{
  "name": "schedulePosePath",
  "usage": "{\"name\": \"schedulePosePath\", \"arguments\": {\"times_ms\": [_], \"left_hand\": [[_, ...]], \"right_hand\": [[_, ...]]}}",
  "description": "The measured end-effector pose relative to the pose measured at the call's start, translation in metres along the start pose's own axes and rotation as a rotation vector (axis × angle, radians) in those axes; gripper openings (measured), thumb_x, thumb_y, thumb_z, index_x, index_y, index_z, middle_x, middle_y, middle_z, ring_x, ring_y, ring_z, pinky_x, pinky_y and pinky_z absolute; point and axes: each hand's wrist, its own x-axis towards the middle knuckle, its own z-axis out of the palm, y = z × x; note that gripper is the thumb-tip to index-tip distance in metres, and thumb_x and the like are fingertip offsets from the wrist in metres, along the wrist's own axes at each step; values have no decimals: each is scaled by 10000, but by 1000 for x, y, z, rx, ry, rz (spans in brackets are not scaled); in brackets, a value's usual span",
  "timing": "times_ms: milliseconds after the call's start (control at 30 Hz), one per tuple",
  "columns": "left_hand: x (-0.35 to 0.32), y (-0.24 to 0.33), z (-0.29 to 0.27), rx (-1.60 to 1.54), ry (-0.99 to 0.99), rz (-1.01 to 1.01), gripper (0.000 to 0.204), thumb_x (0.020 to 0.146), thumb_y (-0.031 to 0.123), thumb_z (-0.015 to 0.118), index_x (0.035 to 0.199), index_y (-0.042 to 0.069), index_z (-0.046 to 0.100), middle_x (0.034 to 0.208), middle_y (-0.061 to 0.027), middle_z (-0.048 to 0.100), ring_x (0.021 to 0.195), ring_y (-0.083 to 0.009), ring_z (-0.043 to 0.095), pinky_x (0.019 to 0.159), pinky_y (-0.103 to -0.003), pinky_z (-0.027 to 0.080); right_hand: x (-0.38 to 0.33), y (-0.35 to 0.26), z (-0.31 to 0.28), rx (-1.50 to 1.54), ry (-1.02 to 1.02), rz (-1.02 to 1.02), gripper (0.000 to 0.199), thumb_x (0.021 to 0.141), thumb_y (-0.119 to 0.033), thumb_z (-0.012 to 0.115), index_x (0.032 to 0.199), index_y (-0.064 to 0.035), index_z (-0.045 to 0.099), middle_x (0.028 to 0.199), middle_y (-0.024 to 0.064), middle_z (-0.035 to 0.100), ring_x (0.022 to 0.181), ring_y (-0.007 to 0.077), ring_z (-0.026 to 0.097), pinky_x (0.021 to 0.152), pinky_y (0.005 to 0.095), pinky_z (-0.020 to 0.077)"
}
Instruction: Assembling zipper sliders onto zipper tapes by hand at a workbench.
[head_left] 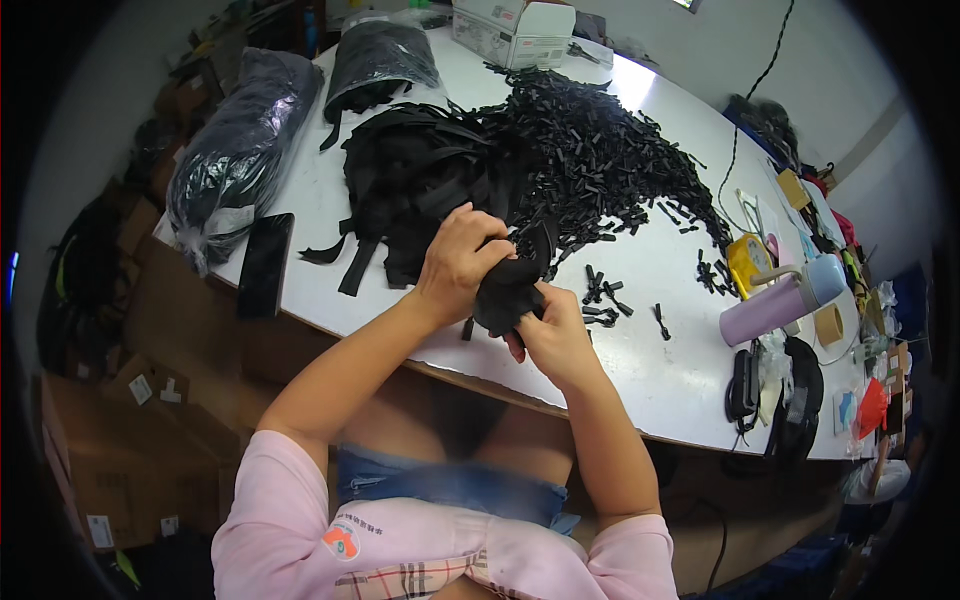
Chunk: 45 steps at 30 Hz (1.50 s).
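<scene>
Steady the black strip (507, 297) between both hands

The strip is bunched between the two hands, above the near edge of the white table (650, 375). The left hand (464, 255) has its fingers curled onto the strip's far part; the right hand (550, 335) seems to pinch its near end, though the fabric hides the fingertips, so I cannot tell whether a small part is gripped there too.

To handle it well, I would let the left hand anchor the fabric while the right makes the fine adjustments, smoothing folds so the end lies flat. Limp cloth like this probably twists easily, so a short free length should help. Best to keep the work clear of the pile of strips (415, 165) on the far left, and the elbow off the loose black pieces (605, 290) just right of the hands.
</scene>
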Motion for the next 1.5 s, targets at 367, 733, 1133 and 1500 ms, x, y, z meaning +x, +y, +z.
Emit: {"name": "schedulePosePath", "arguments": {"times_ms": [367, 733, 1133, 1500], "left_hand": [[26, 26, -27, -151, -14, 152, 139, 620, 114, 571, 731, 36, 540, 590, -65, 492, 568, -218, 523, 809, -416, 406], [49, 0, -54, -1013, 239, -709, 220, 787, 226, 568, 769, 7, 550, 639, -16, 523, 519, -73, 481, 479, -203, 420], [29, 52, -56, -1487, -361, -986, 405, 636, 217, 710, 931, 45, 494, 774, -9, 496, 725, -81, 488, 598, -192, 417], [-22, 86, -46, -1710, -586, -1265, 301, 737, 114, 589, 977, -5, 451, 642, -47, 490, 471, -101, 494, 455, -229, 447]], "right_hand": [[-18, -37, -27, -113, 32, -678, 129, 700, 4, 584, 825, 24, 602, 845, 62, 563, 663, 82, 487, 535, 159, 371], [-81, -83, -23, -58, 309, -494, 54, 674, -4, 612, 716, 29, 604, 535, 34, 533, 406, 50, 451, 365, 155, 321], [8, -39, -2, -105, 135, -441, 262, 705, -64, 639, 577, -11, 417, 518, 19, 502, 502, 58, 519, 399, 183, 392], [-11, -12, -14, -528, 262, -580, 495, 705, -128, 622, 1132, 15, 418, 1062, 182, 474, 921, 241, 503, 701, 276, 440]]}}
